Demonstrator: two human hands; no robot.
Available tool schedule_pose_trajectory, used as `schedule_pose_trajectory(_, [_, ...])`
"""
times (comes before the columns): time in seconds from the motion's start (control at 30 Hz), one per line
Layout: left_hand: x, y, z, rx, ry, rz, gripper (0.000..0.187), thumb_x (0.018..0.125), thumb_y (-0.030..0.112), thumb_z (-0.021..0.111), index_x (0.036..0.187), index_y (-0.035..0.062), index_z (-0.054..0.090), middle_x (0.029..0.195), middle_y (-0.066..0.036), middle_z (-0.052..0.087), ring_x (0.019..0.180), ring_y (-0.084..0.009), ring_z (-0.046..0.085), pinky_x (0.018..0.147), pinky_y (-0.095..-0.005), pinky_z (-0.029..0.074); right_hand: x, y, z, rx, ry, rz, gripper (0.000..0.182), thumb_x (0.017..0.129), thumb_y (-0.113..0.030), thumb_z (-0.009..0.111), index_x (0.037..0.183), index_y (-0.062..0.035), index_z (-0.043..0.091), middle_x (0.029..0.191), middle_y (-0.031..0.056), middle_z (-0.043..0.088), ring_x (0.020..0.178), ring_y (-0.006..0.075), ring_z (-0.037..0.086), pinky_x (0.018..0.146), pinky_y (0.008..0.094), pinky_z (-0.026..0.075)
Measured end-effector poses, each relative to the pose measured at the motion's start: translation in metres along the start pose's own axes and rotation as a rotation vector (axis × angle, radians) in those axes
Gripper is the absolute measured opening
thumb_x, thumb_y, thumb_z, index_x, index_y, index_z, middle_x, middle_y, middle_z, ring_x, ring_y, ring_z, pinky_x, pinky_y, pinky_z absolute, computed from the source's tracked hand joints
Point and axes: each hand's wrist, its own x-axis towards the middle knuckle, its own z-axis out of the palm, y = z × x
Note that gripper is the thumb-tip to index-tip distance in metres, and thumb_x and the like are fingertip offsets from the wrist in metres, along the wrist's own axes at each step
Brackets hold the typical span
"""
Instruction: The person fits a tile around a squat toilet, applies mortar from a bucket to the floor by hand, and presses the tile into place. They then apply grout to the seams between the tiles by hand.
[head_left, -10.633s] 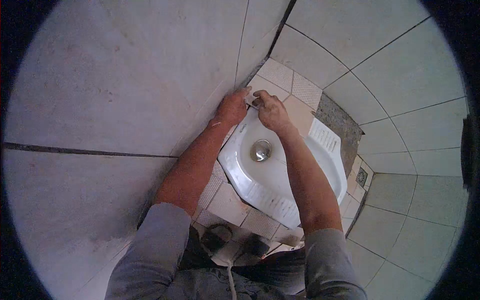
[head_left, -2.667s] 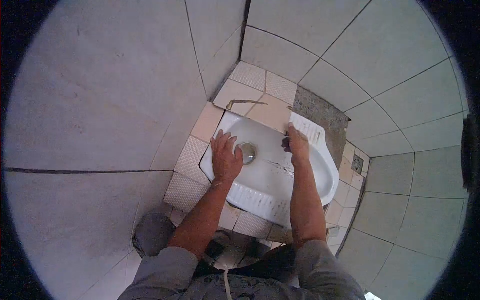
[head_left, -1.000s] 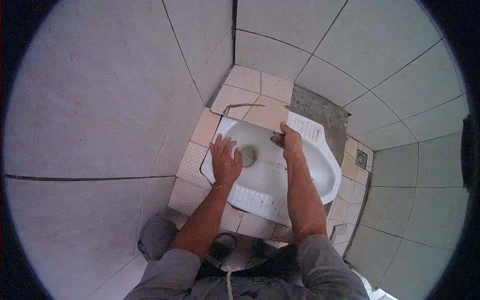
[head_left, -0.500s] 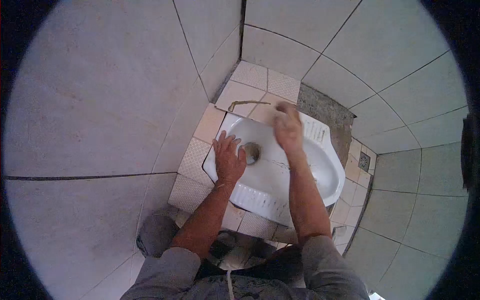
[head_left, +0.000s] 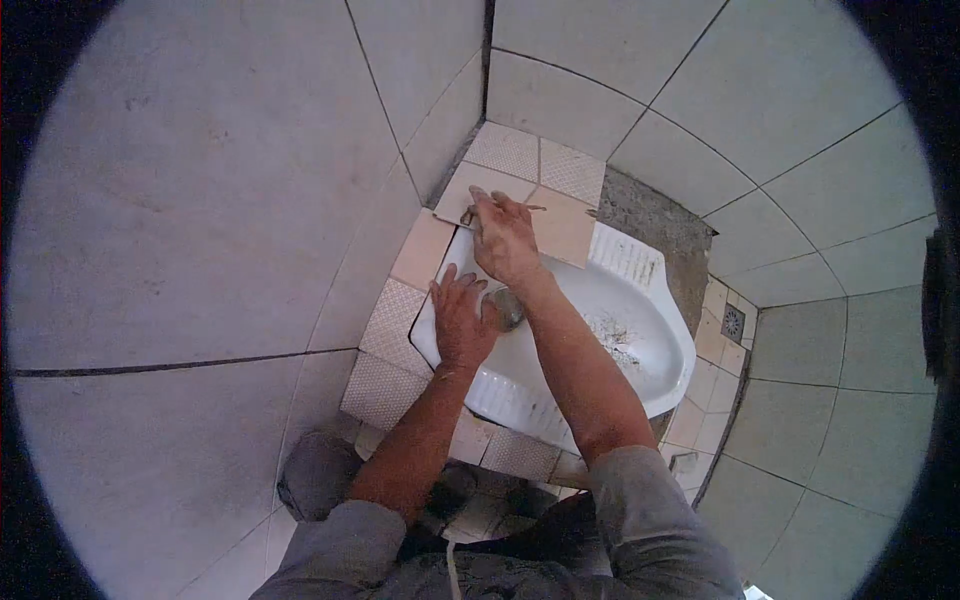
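My left hand (head_left: 465, 320) rests with fingers spread on the near left part of a white squat toilet pan (head_left: 650, 372), beside its round drain hole (head_left: 509, 310). My right hand (head_left: 505, 237) reaches across the pan to the pale tiles behind it. Its fingers are stretched over a thin, brown, bent stick-like piece (head_left: 538, 208), touching or just above it. The middle of this piece is hidden under the hand. Dark crumbs (head_left: 615, 335) lie scattered in the pan, right of my right forearm.
Patterned floor tiles (head_left: 385, 320) border the pan on the left and front. A rough bare cement strip (head_left: 650, 215) runs along its back right. A square floor drain (head_left: 732, 322) sits at the right. Tiled walls (head_left: 590, 90) stand close around.
My right hand has moved left from above the pan's back rim to the bent brown piece. My left hand stays in place. More crumbs show in the pan's right part.
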Motion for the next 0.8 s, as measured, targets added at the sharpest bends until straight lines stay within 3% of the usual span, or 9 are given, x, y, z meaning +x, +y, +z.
schedule_pose_trajectory(0.17, [-0.001,-0.001,0.000,0.007,0.016,0.019,0.022,0.083,0.015,0.057,0.104,0.0058,0.059,0.118,-0.015,0.053,0.129,-0.0381,0.035,0.109,-0.0593,0.017,0.000,0.010,-0.007,-0.164,0.003,0.062,0.057,0.078,-0.009,0.050,0.134,-0.0068,0.040,0.117,0.0188,0.058,0.120,0.0342,0.047,0.103,0.0464,0.030])
schedule_pose_trajectory(0.27, [0.000,0.004,-0.004,0.000,0.019,-0.003,0.022,0.084,0.014,0.056,0.104,0.0060,0.059,0.118,-0.015,0.053,0.129,-0.0377,0.036,0.109,-0.0593,0.017,-0.007,0.027,-0.014,-0.146,0.048,0.095,0.060,0.074,-0.013,0.052,0.132,-0.0032,0.042,0.115,0.0203,0.059,0.117,0.0375,0.047,0.102,0.0505,0.029])
schedule_pose_trajectory(0.4, [0.000,0.004,-0.002,0.005,-0.003,-0.027,0.021,0.083,0.014,0.058,0.103,0.0066,0.060,0.118,-0.014,0.054,0.128,-0.0376,0.037,0.109,-0.0595,0.017,-0.012,0.048,-0.021,-0.156,0.042,0.192,0.059,0.074,-0.012,0.054,0.131,-0.0034,0.043,0.118,0.0208,0.057,0.118,0.0376,0.047,0.104,0.0498,0.027])
schedule_pose_trajectory(0.47, [0.000,0.004,-0.002,-0.009,0.041,0.016,0.023,0.079,0.012,0.060,0.101,0.0033,0.060,0.115,-0.015,0.053,0.130,-0.0370,0.035,0.108,-0.0611,0.018,-0.015,0.055,-0.025,-0.251,0.194,0.118,0.055,0.074,-0.007,0.055,0.128,-0.0050,0.046,0.114,0.0182,0.059,0.111,0.0335,0.052,0.098,0.0468,0.033])
schedule_pose_trajectory(0.6, [0.000,0.003,0.000,-0.010,0.044,0.019,0.022,0.080,0.011,0.060,0.101,0.0037,0.060,0.115,-0.015,0.054,0.129,-0.0369,0.035,0.108,-0.0611,0.019,-0.013,0.065,-0.027,-0.200,0.187,0.196,0.054,0.072,-0.005,0.055,0.126,-0.0044,0.047,0.114,0.0171,0.059,0.110,0.0337,0.053,0.097,0.0456,0.034])
schedule_pose_trajectory(0.67, [0.000,0.001,0.001,-0.032,0.053,0.013,0.020,0.082,0.014,0.060,0.102,0.0085,0.060,0.115,-0.014,0.056,0.129,-0.0375,0.037,0.108,-0.0601,0.017,-0.013,0.072,-0.027,-0.149,0.067,0.281,0.066,0.072,-0.015,0.061,0.134,-0.0060,0.039,0.124,0.0198,0.054,0.122,0.0344,0.045,0.107,0.0467,0.025])
schedule_pose_trajectory(0.8, [0.001,0.004,-0.001,-0.033,0.035,-0.013,0.021,0.081,0.013,0.061,0.102,0.0085,0.060,0.115,-0.014,0.056,0.128,-0.0374,0.037,0.108,-0.0601,0.017,-0.009,0.072,-0.032,-0.136,0.047,0.308,0.064,0.073,-0.014,0.059,0.133,-0.0054,0.041,0.122,0.0199,0.055,0.121,0.0352,0.046,0.105,0.0486,0.027])
